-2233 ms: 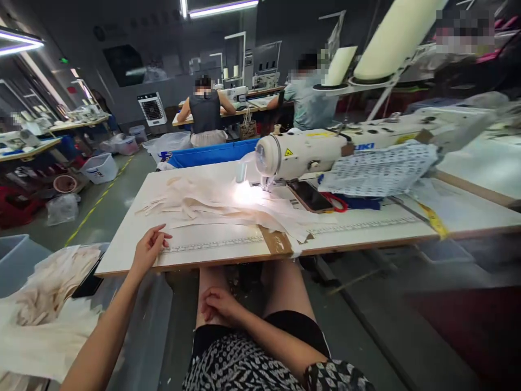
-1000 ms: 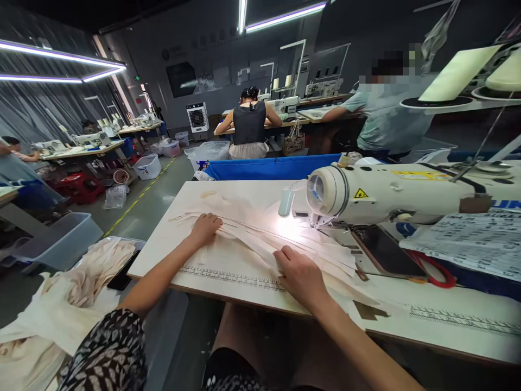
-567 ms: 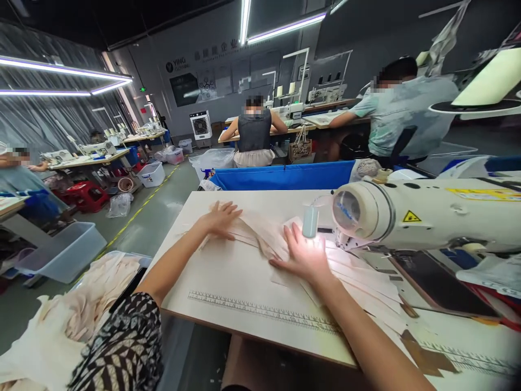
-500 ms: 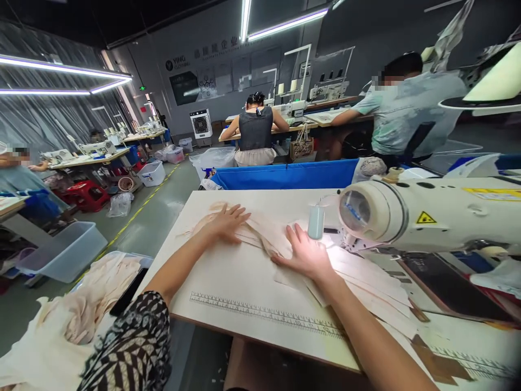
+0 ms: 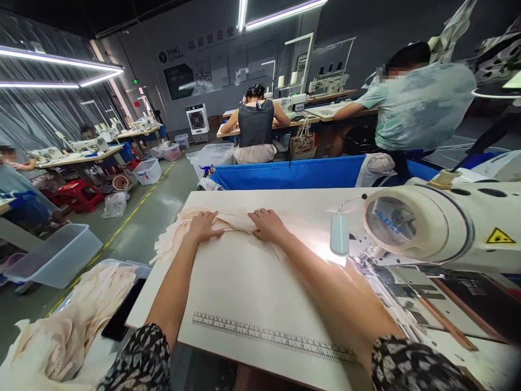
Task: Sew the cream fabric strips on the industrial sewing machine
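Thin cream fabric pieces (image 5: 235, 221) lie bunched across the far left part of the white sewing table (image 5: 244, 282). My left hand (image 5: 203, 225) is on the pieces, its fingers over the top and its thumb at the near edge, closed on them. At the other end of the same fabric, my right hand (image 5: 269, 225) grips with bent fingers. Loose ends of the cloth spread out left of my left hand toward the table's edge. The undersides of both hands are hidden.
A sewing machine (image 5: 423, 222) with its lamp lit stands at the right. A printed ruler (image 5: 268, 334) runs along the near table edge. To the left are a heap of cream cloth (image 5: 77, 326) and a black phone (image 5: 123, 309). A blue cloth bin (image 5: 288, 172) borders the far side.
My right hand has moved left, away from the machine, bringing fabric with it. My left hand has shifted slightly left, and the pieces near the needle area have been drawn away. The view has turned slightly.
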`<action>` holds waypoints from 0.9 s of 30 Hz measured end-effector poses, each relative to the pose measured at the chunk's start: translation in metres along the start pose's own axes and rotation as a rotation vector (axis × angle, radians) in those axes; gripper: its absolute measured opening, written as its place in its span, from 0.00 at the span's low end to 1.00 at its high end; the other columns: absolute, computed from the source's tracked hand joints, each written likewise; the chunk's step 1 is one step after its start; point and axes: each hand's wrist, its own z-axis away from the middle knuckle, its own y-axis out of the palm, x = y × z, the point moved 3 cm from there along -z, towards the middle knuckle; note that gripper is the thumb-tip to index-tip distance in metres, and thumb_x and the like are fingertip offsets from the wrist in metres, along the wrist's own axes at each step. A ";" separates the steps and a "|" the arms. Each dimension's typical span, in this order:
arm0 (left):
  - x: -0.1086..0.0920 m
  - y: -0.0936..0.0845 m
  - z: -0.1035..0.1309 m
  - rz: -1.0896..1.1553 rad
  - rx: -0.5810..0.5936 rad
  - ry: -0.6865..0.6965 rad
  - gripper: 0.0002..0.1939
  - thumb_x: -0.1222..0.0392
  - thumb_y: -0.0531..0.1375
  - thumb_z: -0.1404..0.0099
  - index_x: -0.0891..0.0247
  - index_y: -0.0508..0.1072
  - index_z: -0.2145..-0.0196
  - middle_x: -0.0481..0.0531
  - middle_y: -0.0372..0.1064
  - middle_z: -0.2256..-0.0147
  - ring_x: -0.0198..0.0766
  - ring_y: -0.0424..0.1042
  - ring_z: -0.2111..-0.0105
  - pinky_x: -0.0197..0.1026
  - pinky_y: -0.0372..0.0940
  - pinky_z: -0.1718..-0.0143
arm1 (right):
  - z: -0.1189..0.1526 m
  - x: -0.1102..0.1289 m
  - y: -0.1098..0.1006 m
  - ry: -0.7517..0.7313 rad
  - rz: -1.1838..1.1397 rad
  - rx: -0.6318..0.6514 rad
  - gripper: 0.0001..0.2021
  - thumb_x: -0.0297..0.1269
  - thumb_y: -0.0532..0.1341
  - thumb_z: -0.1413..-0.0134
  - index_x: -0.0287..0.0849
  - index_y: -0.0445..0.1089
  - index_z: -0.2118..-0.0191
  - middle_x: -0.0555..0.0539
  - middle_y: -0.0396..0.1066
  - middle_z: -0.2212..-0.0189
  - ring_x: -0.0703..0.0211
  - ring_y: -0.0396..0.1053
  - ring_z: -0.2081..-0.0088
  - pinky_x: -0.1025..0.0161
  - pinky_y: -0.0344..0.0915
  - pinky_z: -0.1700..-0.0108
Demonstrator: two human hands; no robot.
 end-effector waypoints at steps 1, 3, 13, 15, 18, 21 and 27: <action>0.002 0.001 0.001 -0.006 -0.007 -0.029 0.40 0.39 0.56 0.40 0.60 0.55 0.36 0.60 0.61 0.40 0.56 0.58 0.41 0.53 0.56 0.44 | -0.010 -0.005 0.000 -0.014 -0.002 -0.004 0.22 0.31 0.63 0.52 0.43 0.66 0.48 0.43 0.69 0.51 0.49 0.62 0.49 0.57 0.56 0.48; 0.002 0.001 0.002 -0.017 -0.018 -0.073 0.39 0.39 0.54 0.39 0.60 0.54 0.36 0.61 0.61 0.41 0.56 0.58 0.41 0.53 0.57 0.45 | -0.024 -0.019 0.001 0.022 -0.003 -0.029 0.23 0.33 0.63 0.52 0.43 0.66 0.48 0.42 0.70 0.51 0.48 0.62 0.48 0.52 0.51 0.42; -0.011 -0.014 0.001 -0.003 -0.007 -0.048 0.44 0.34 0.58 0.44 0.64 0.57 0.38 0.69 0.60 0.40 0.63 0.56 0.40 0.67 0.46 0.41 | 0.041 -0.047 0.015 0.472 -0.025 -0.309 0.35 0.42 0.56 0.48 0.29 0.52 0.36 0.31 0.55 0.38 0.33 0.42 0.35 0.33 0.40 0.38; -0.019 -0.027 0.005 0.008 -0.068 -0.014 0.39 0.38 0.57 0.41 0.64 0.58 0.39 0.69 0.57 0.39 0.63 0.54 0.38 0.69 0.44 0.40 | 0.058 -0.034 0.009 0.444 -0.001 -0.361 0.34 0.37 0.55 0.48 0.29 0.52 0.36 0.31 0.55 0.38 0.33 0.41 0.35 0.33 0.38 0.38; -0.048 -0.046 0.020 0.038 -0.132 0.121 0.29 0.45 0.54 0.35 0.64 0.63 0.41 0.67 0.61 0.41 0.59 0.59 0.41 0.64 0.50 0.41 | 0.083 -0.001 0.000 0.263 -0.008 -0.399 0.30 0.28 0.53 0.48 0.31 0.56 0.38 0.31 0.58 0.40 0.36 0.45 0.36 0.34 0.39 0.37; -0.099 -0.047 0.046 0.119 -0.075 0.450 0.23 0.46 0.53 0.34 0.61 0.69 0.47 0.60 0.71 0.50 0.51 0.69 0.49 0.51 0.61 0.46 | 0.108 0.039 0.001 0.016 -0.085 -0.331 0.20 0.26 0.52 0.45 0.35 0.67 0.47 0.34 0.68 0.50 0.43 0.61 0.46 0.43 0.55 0.42; -0.163 -0.008 0.078 0.355 -0.103 0.686 0.17 0.50 0.50 0.33 0.57 0.72 0.54 0.54 0.74 0.59 0.43 0.72 0.58 0.43 0.67 0.58 | 0.166 0.072 0.004 -0.017 -0.181 -0.272 0.12 0.29 0.53 0.42 0.35 0.73 0.58 0.35 0.72 0.57 0.45 0.66 0.51 0.50 0.64 0.48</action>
